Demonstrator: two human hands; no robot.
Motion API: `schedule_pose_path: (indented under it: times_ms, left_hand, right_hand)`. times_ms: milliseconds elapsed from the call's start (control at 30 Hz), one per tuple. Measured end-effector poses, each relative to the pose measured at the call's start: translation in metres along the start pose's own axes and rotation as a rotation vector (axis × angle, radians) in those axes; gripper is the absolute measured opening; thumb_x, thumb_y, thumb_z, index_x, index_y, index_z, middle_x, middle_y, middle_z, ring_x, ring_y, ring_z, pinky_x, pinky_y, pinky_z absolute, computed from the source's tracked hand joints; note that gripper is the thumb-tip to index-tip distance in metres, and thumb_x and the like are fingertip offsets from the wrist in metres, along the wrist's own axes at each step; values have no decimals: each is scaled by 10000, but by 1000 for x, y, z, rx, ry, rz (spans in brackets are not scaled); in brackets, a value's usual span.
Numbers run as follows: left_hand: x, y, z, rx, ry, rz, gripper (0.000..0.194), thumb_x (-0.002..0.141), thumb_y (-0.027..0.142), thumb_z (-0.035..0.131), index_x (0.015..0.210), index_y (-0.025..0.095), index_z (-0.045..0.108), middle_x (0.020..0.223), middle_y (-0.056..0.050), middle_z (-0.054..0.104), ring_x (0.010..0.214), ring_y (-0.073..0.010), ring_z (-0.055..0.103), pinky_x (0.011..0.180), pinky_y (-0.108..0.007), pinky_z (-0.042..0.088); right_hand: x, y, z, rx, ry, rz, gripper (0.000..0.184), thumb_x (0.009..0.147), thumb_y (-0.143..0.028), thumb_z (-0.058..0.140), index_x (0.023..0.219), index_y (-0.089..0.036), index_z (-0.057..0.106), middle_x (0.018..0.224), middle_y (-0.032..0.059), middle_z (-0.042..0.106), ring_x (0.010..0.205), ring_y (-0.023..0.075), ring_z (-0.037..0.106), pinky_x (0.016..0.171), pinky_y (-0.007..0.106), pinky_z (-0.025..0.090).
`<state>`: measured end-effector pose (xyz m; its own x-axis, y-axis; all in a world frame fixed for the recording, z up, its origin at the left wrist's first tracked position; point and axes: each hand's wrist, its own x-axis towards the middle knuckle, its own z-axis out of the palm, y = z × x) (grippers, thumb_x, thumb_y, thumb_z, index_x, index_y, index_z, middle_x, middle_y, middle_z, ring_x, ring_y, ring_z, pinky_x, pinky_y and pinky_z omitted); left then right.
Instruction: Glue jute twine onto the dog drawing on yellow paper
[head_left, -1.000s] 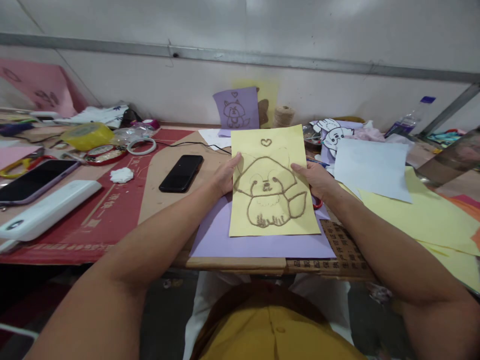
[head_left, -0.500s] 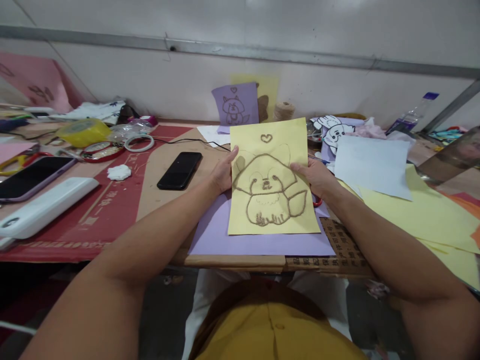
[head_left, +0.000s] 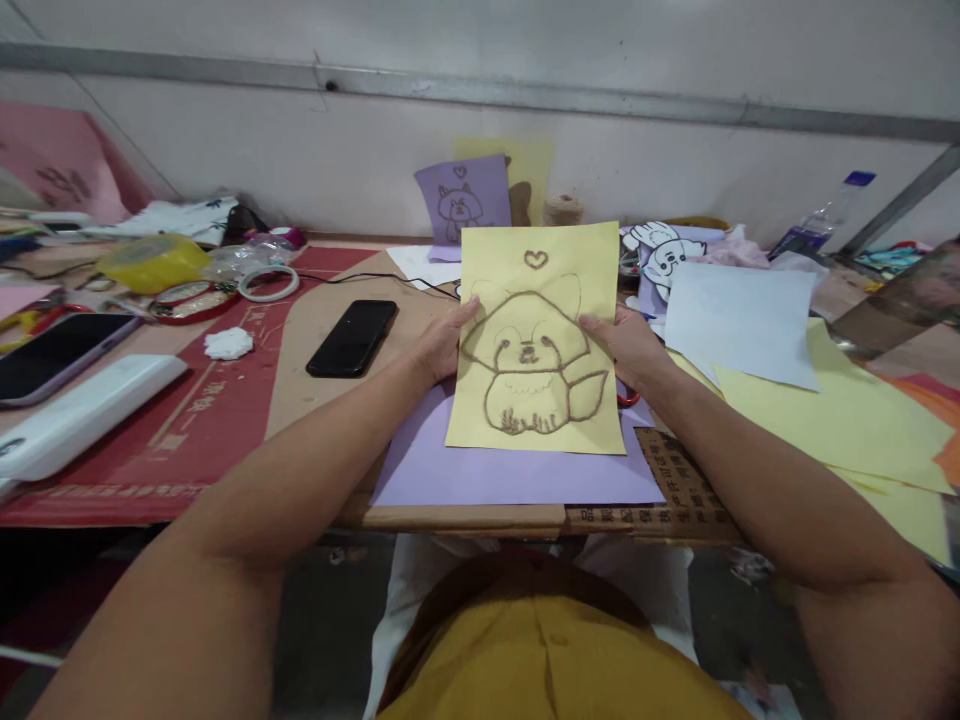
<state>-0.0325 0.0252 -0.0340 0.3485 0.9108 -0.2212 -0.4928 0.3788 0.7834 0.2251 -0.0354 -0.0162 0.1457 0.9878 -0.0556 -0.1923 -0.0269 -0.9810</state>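
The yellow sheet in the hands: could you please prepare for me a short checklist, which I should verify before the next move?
1. Left hand grips the yellow sheet by its side edge: ok.
2. Right hand grips the opposite edge: ok.
3. Drawing faces the person, heart at top: ok.
4. All outlines thick: not ok; the ears are only thin lines.
5. Black phone apart from the left hand: ok.
6. Red loop free of the yellow sheet: cannot tell, partly hidden.
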Motion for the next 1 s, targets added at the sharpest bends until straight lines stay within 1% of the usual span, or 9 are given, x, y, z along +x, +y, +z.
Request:
schedule_pose_path:
  times_ms: [133, 267, 433, 500, 567, 633, 767, 900, 1000]
  left_hand:
    - [4, -3, -2, 12, 9, 54, 490, 1152, 315, 556, 1577, 76, 608, 1187, -179, 870, 1136, -327, 856, 1188, -522, 628]
    - [3, -3, 1, 42, 23, 85, 465, 1155, 320, 549, 1555, 92, 615, 1205, -167, 869, 1134, -316, 857, 1175, -511, 641]
    - [4, -1, 1, 53, 60, 116, 439, 1168, 360, 510, 1512, 115, 633, 1218, -166, 866, 1181, -330, 844, 1169, -526, 647]
    - [7, 3, -3, 49, 80, 168, 428, 1166, 380, 520, 1494, 133, 639, 1225, -162, 865, 1199, -331, 838, 1161, -525, 652]
    - [11, 10, -9, 50, 103, 235, 417, 1159, 399, 552, 1473, 142, 646, 1236, -158, 863, 1219, -323, 832, 1158, -503, 656]
    - [15, 19, -15, 52, 113, 288, 410, 1155, 407, 575, 1465, 151, 653, 1264, -153, 857, 1263, -316, 817, 1168, -479, 651]
    - [14, 42, -17, 43, 146, 374, 443, 1180, 456, 516, 1486, 167, 654, 1359, -150, 831, 1387, -321, 755, 1204, -478, 629]
    - [-2, 65, -10, 19, 125, 474, 509, 1217, 468, 383, 1472, 113, 644, 1612, -127, 693, 1589, -311, 583, 1348, -516, 486]
    - [-15, 83, -11, 40, 16, 517, 572, 1223, 499, 302, 1507, 102, 601, 1650, -93, 665, 1649, -279, 503, 1416, -542, 373]
  right_hand:
    - [8, 6, -4, 51, 4, -28, 101, 1058, -223, 687, 1006, -195, 769, 904, 42, 858, 757, 202, 803, 772, 337, 691]
    - [15, 9, -8, 61, -4, -43, 130, 1065, -220, 658, 975, -203, 750, 862, 37, 841, 752, 203, 798, 792, 344, 695]
    - [17, 10, -8, 67, -41, -92, 151, 1056, -340, 691, 1006, -211, 752, 942, 57, 854, 969, 234, 837, 955, 369, 696]
    - [16, 9, -7, 76, -63, -109, 146, 1050, -354, 701, 1023, -217, 746, 981, 47, 857, 998, 220, 830, 968, 352, 688]
    - [15, 7, -6, 73, -81, -104, 150, 1054, -361, 699, 1013, -221, 735, 981, 37, 849, 952, 201, 815, 919, 330, 684]
    - [14, 5, -7, 35, -88, -86, 200, 1061, -399, 704, 977, -219, 729, 935, 32, 828, 842, 175, 778, 801, 291, 667]
    - [16, -2, -13, -100, -74, -92, 316, 1060, -472, 735, 897, -201, 731, 793, 13, 746, 628, 98, 633, 570, 193, 519]
    - [20, -11, -20, -220, 10, -190, 307, 1100, -379, 673, 881, -174, 735, 795, 24, 744, 617, 74, 620, 558, 173, 479]
    - [21, -18, -25, -423, 69, -228, 260, 1096, -221, 590, 888, -164, 735, 803, 33, 754, 624, 88, 628, 569, 195, 469]
